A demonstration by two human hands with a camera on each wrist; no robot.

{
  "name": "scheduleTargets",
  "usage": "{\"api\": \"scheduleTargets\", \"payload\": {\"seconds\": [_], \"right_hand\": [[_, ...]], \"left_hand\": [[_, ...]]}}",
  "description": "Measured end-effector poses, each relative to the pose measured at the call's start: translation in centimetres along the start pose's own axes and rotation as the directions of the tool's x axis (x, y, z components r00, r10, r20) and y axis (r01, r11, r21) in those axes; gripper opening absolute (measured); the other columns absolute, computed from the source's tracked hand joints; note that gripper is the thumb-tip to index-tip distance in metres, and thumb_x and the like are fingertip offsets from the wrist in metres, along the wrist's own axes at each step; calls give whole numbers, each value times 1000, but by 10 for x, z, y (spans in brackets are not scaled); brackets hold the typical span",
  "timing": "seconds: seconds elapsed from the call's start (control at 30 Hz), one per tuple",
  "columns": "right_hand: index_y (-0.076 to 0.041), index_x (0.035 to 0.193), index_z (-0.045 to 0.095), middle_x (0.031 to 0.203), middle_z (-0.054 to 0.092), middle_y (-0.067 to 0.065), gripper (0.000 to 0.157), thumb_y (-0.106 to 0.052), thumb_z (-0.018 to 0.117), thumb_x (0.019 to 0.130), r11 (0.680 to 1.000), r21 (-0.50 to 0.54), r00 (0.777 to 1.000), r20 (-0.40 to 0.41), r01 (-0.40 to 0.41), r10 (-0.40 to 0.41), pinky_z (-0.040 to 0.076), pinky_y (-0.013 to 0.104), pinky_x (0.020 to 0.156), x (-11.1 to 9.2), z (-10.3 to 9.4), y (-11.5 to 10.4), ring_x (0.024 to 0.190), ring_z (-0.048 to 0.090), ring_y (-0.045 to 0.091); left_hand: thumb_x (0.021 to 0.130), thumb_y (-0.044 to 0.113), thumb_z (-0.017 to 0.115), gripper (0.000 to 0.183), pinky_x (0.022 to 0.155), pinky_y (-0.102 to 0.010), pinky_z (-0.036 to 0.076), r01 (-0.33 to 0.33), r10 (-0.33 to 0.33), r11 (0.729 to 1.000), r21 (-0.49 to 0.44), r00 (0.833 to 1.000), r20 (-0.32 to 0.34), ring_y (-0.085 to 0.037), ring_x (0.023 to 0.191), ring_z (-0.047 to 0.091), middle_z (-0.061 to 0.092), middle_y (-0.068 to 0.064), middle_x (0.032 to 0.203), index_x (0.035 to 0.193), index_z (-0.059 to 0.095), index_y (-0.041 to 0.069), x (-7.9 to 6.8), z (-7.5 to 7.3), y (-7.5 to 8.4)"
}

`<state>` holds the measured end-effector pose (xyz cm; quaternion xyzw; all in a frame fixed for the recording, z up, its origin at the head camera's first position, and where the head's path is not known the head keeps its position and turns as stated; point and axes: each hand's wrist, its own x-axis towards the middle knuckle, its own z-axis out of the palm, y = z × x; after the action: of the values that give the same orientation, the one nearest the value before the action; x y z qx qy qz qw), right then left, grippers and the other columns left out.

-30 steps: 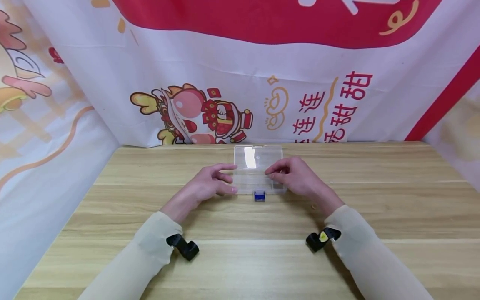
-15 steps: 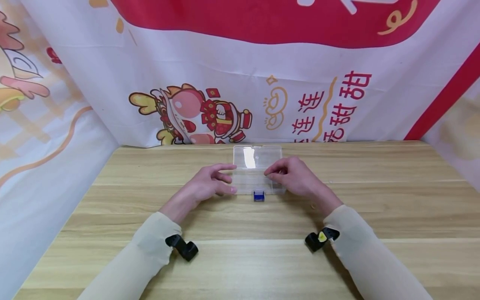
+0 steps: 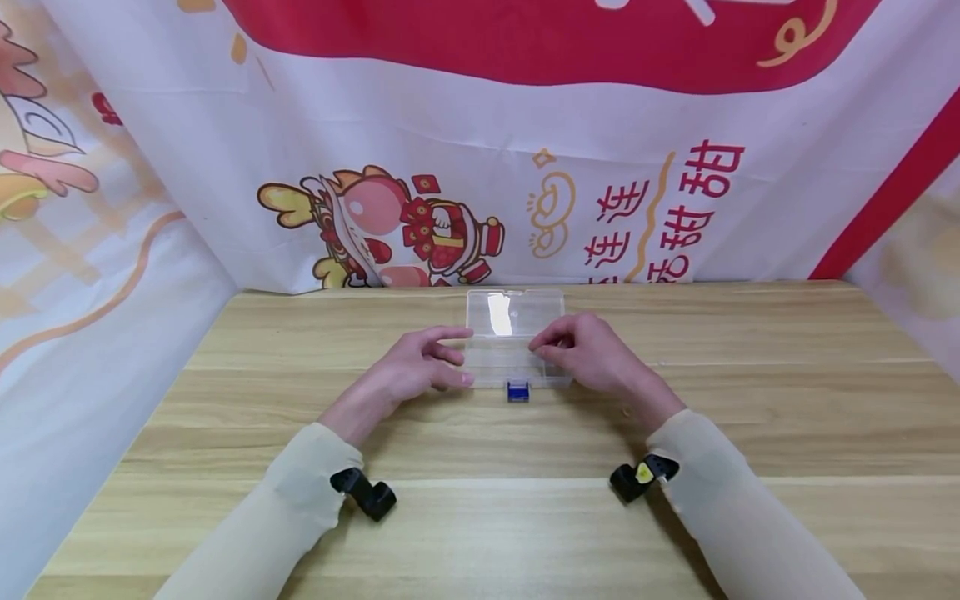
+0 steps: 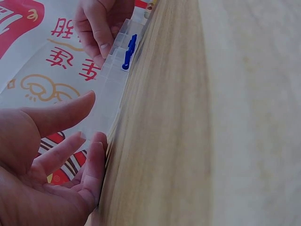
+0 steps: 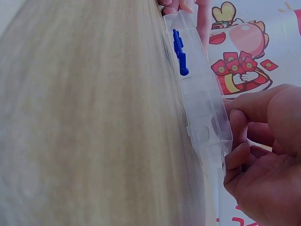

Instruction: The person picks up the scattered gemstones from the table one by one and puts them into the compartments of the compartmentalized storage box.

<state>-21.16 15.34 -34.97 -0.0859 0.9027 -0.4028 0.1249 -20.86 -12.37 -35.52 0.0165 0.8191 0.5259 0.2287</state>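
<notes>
A clear plastic compartment box [image 3: 501, 360] lies on the table with its see-through lid [image 3: 532, 313] folded back. At the middle of its front edge sits a blue latch [image 3: 518, 391]. My left hand [image 3: 420, 365] is spread at the box's left end, thumb and fingertips close to its side. My right hand [image 3: 588, 350] reaches over the right part of the box, thumb and index fingertips pinched together inside it. I cannot tell what is between them. In the right wrist view, partition walls and greyish shapes show through the box [image 5: 202, 113] near that hand [image 5: 263, 146].
A wood-grain table [image 3: 480, 533] carries the box near its far edge. Behind it hangs a white and red printed cloth [image 3: 450, 108], with another printed cloth [image 3: 97, 275] at the left. A black wrist camera [image 3: 371, 498] sits on the left sleeve, another camera [image 3: 630, 482] on the right.
</notes>
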Motion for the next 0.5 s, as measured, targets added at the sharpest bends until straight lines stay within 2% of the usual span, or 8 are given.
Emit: {"api": "scheduleTargets", "payload": {"seconds": [0.5], "right_hand": [[-18, 115, 80, 109, 68, 7, 17, -18, 66, 106, 1000, -2, 1000, -4, -24, 24, 49, 33, 77, -1, 1, -3, 95, 57, 25]], "left_hand": [[90, 16, 85, 69, 94, -33, 57, -1, 1, 1000, -1, 1000, 5, -25, 112, 65, 64, -9, 134, 151, 58, 33, -1, -1, 0]]}}
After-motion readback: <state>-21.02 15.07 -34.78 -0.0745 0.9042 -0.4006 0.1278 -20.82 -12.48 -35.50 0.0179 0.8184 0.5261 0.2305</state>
